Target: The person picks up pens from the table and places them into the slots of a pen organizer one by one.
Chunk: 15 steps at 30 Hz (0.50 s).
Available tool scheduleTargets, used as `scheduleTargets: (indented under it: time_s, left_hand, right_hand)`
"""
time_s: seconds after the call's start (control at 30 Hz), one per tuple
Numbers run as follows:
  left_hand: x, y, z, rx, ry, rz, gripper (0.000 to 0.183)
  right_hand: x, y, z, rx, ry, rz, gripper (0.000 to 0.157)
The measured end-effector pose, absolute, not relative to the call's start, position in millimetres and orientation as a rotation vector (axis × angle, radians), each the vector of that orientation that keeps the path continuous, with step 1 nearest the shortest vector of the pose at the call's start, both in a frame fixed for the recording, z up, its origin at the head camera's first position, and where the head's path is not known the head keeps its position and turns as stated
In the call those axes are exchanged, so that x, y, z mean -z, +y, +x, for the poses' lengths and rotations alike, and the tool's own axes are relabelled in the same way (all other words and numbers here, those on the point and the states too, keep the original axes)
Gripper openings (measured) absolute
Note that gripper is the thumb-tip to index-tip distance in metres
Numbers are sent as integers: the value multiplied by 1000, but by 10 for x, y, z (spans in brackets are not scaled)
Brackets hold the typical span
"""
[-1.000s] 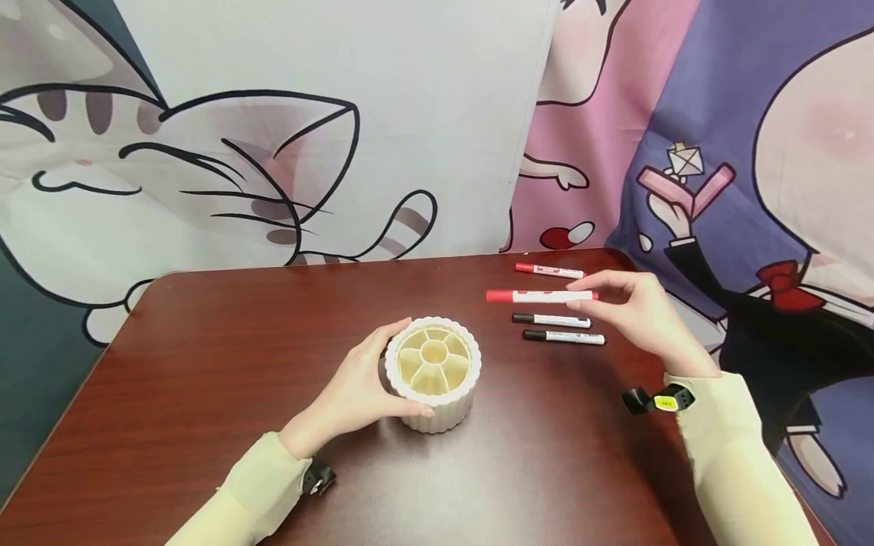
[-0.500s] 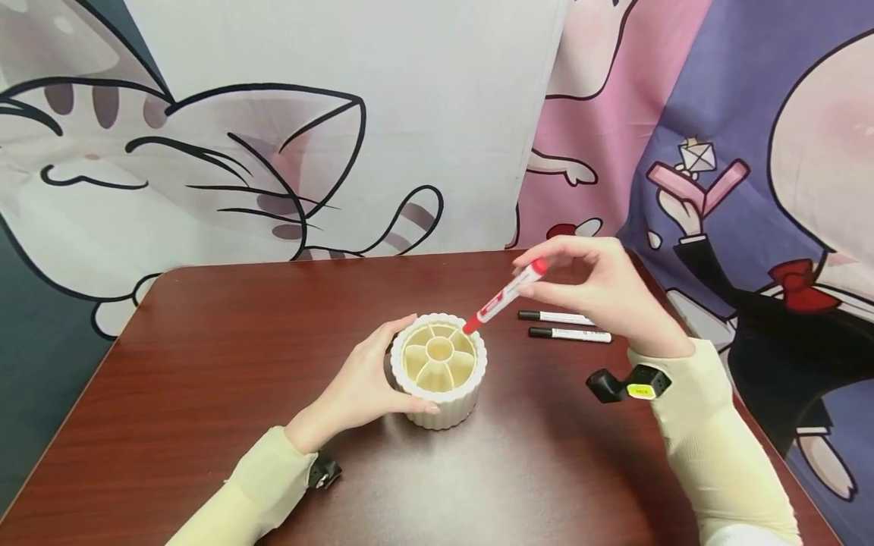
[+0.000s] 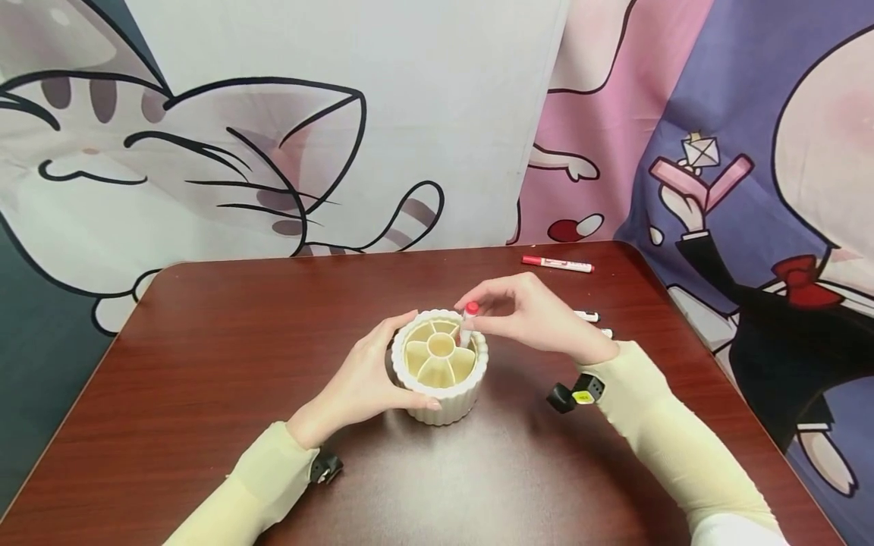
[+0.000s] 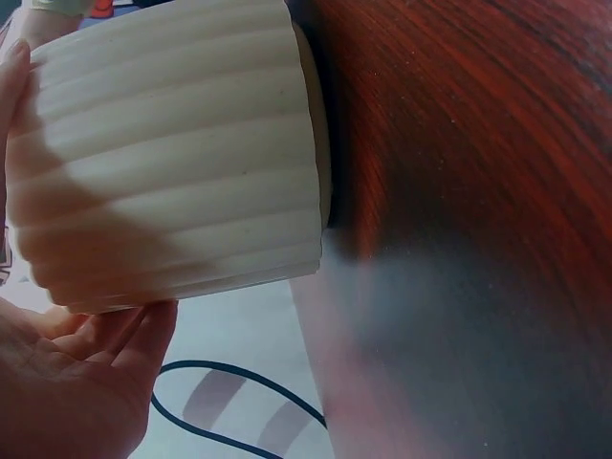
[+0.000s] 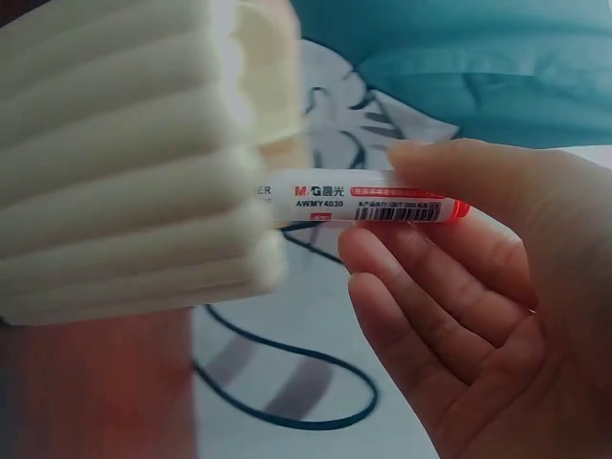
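Observation:
A cream, ribbed pen holder [image 3: 444, 406] with several petal-shaped compartments around a round centre stands on the table. My left hand [image 3: 358, 383] grips it from the left, thumb along its front. In the left wrist view the ribbed side of the holder [image 4: 177, 153] fills the upper left. My right hand [image 3: 529, 315] pinches a red-and-white marker [image 5: 354, 199] near its upper end. The marker stands nearly upright, its lower part down inside a right-rear compartment and hidden by the wall. Its red end [image 3: 472, 307] shows above the rim.
Another red marker [image 3: 558, 264] lies near the table's back edge. Two black-and-white markers [image 3: 589, 315] lie to the right, mostly hidden behind my right hand and forearm. The brown wooden table [image 3: 225, 341] meets a cartoon-printed cloth [image 3: 437, 136] at the back.
My right hand has lifted the red marker off the table, tipped it upright and carried it left, lowering it into the pen holder. The left hand keeps its grip.

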<state>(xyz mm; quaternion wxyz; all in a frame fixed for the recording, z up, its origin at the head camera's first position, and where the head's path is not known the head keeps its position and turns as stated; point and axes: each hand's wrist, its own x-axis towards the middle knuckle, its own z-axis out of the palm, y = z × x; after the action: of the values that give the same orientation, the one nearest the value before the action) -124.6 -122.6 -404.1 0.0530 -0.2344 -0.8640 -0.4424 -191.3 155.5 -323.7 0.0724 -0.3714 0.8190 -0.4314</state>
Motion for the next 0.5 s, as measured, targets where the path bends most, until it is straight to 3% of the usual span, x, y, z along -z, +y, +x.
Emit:
scheduleTargets:
  time_s: [0.23,0.5]
  left_hand:
    - [4038,-1224,-1250,1345,-2633,-701,122]
    - [4033,-1226,-1209,1251,-2659,-698,122]
  right_hand:
    - [3404,1501,-1920,1311,2474,-1132,23]
    - [3416,1651,-1923,1326,2558,-1046,34]
